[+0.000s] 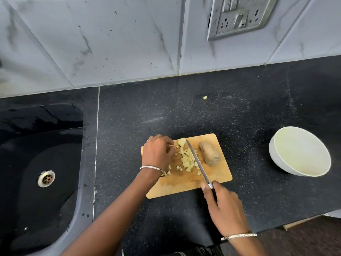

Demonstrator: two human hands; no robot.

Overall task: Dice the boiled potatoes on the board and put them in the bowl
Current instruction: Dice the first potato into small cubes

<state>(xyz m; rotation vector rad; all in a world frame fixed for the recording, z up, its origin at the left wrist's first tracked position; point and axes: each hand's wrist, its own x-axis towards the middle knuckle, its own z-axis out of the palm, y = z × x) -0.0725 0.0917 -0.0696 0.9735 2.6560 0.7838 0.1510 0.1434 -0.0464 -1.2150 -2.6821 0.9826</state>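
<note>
Person is dicing on the board [217,174], mid-counter. R hand [223,206] is gripping the knife [198,161] by the handle, fingers wrapped round it, at the board's near edge. The blade is running from near-right to far-left, tip at the far side of the board.

L hand [158,152] is sitting on the left part of the board, fingers curled down at the left edge of the potato pieces [187,161]. Can't tell if it's pinching a piece or just steadying.

The pieces are lying in a loose pile just left of and under the blade, w/ one bigger chunk [181,141] at the far end by the knife tip, prob. needing another cut. A whole potato [209,153], uncut, is lying just right of the blade. Its long axis is approx. parallel to the blade, so it's on the knife-hand side and the L hand would be reaching across the blade to hold it.

The bowl [275,157] is standing on the counter [166,108] to the right, well apart from the board and tilted toward the camera, nothing visible inside. The R hand is nearer to it. So the task looks abt. halfway: one potato mostly diced, one to go, nothing moved over yet.

A stray bit [204,97] is lying on the counter, far side. The sink [46,145] is at the left.
</note>
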